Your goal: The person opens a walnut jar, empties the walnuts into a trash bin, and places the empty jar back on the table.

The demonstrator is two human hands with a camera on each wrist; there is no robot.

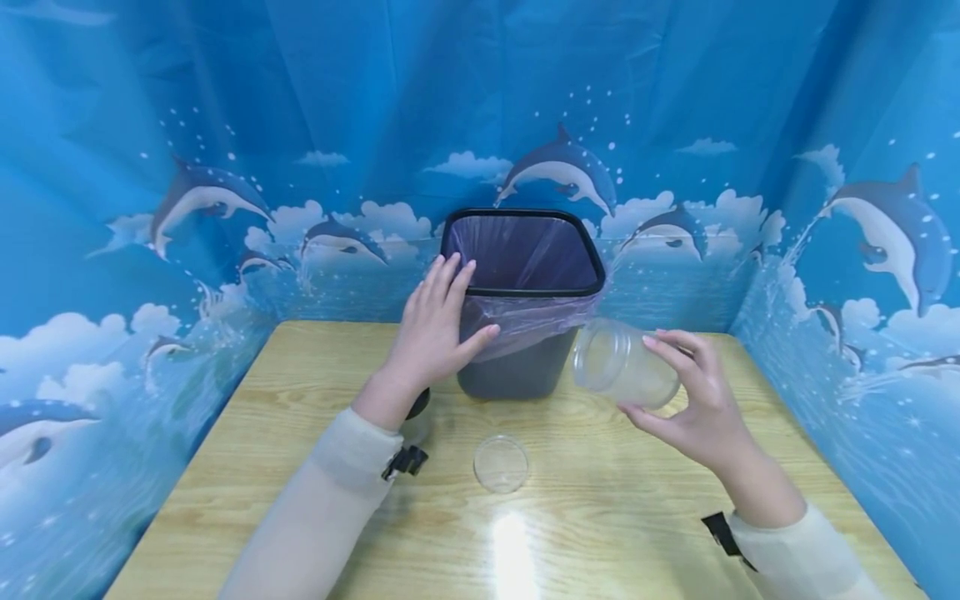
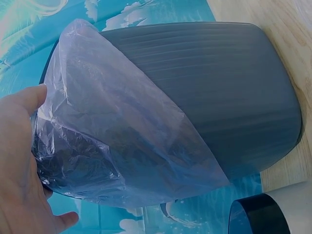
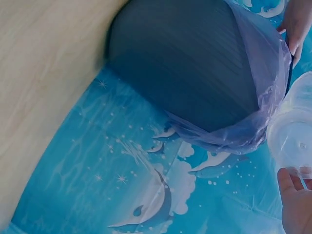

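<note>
A grey trash bin point(image 1: 517, 375) with a black rim stands on the table, lined with a thin purple bag folded over its edge. My left hand point(image 1: 431, 333) rests against the rim's left front corner, fingers extended and thumb spread over the bag. In the left wrist view, the bag point(image 2: 112, 126) hangs down the bin's side. My right hand point(image 1: 697, 400) grips a clear plastic jar point(image 1: 630, 367) by its base end. The jar lies tilted sideways beside the bin, its lidless mouth turned left toward the bin. Its base point(image 3: 297, 146) shows in the right wrist view.
A clear round disc point(image 1: 501, 464), like a lid, lies flat on the wooden table point(image 1: 600, 517) in front of the bin. Something with a black top point(image 1: 418, 406) stands partly hidden behind my left wrist. Blue dolphin-print curtains point(image 1: 337, 125) enclose the table's back and sides.
</note>
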